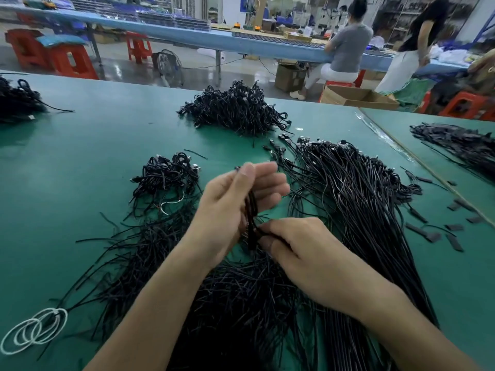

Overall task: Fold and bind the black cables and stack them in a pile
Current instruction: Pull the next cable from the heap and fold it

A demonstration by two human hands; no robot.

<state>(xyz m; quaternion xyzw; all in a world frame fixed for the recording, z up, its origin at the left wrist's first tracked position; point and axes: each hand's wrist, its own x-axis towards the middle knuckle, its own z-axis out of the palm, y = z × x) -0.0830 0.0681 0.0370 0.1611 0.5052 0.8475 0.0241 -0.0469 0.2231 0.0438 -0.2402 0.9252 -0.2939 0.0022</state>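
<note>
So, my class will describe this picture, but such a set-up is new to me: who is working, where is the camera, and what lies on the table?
There is no machine here: a person works with two bare hands. The one picture comes from a camera worn on the person's head, looking forward and down, so the arms enter from the bottom. The left hand holds a folded black cable upright, and the right hand pinches its lower part, apparently to bind it. On the green table mat lie long straight black cables at the right, a small pile of bundled black cables at the left, a bigger black cable pile farther back, and short thin black strands near the arms. White cord loops lie at the near left.
</note>
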